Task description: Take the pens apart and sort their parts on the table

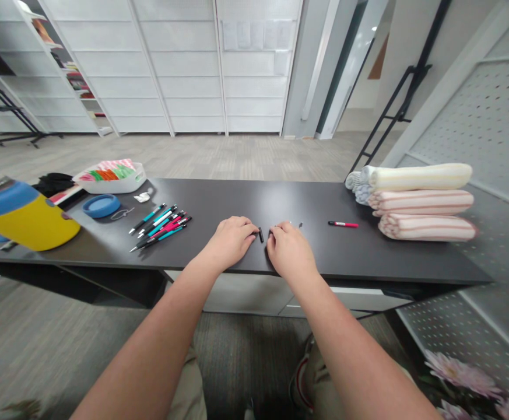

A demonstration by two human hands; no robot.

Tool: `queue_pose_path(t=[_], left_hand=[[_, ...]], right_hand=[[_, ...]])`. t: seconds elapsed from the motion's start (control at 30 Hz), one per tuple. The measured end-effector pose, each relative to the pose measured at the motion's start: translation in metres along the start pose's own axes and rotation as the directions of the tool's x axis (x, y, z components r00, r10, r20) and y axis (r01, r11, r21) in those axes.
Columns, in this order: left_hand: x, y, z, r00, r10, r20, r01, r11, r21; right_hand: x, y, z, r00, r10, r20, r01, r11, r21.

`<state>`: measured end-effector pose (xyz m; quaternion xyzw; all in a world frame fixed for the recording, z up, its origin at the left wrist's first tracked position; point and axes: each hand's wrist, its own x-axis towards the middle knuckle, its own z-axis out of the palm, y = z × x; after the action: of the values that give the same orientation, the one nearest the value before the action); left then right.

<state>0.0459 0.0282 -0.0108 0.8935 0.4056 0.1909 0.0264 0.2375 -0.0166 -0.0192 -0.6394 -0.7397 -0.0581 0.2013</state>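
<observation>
My left hand (235, 242) rests low over the dark desk, its fingers closed. At their tips is a short black tube (261, 234), which looks like a pen part. Just to the right, my right hand (292, 248) is curled with its fingers closed; a dark bit shows at its fingertips, but what it grips is mostly hidden. A tiny silvery piece (300, 224) shows just beyond its knuckles. Further right lies a pink-and-black pen barrel (343, 224). Several pens (160, 226) in blue, pink, white and black lie in a pile left of my hands.
On the left stand a yellow-and-blue tumbler (27, 216), a blue lid (101, 205) and a white tray (114, 185) of colourful packets. Crumpled white bits (142, 197) lie nearby. Rolled towels (424, 201) are stacked at the desk's (237, 195) right end.
</observation>
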Motion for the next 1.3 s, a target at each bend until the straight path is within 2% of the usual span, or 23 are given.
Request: queue_pose_path(t=[0.27, 0.47, 0.77, 1.07, 1.3], left_hand=[[-0.002, -0.002, -0.001, 1.000, -0.004, 0.002, 0.004, 1.000, -0.003], [-0.006, -0.001, -0.002, 1.000, 0.004, -0.013, -0.004, 1.000, -0.003], [-0.013, 0.000, 0.001, 1.000, -0.014, -0.017, 0.014, 1.000, 0.000], [-0.024, 0.006, -0.004, 0.991, -0.020, -0.130, 0.016, 0.999, -0.031], [-0.023, 0.009, -0.004, 0.985, -0.067, -0.159, 0.061, 0.997, -0.042]], right_hand=[[-0.002, 0.002, 0.000, 0.994, 0.050, -0.097, -0.040, 0.994, 0.103], [-0.004, 0.005, 0.004, 0.996, 0.010, -0.089, 0.005, 0.984, 0.177], [-0.007, 0.008, 0.003, 0.986, 0.059, -0.158, -0.015, 0.964, 0.266], [-0.010, 0.009, 0.002, 0.956, 0.126, -0.264, -0.027, 0.936, 0.350], [-0.012, 0.009, -0.003, 0.954, 0.140, -0.266, -0.035, 0.930, 0.367]])
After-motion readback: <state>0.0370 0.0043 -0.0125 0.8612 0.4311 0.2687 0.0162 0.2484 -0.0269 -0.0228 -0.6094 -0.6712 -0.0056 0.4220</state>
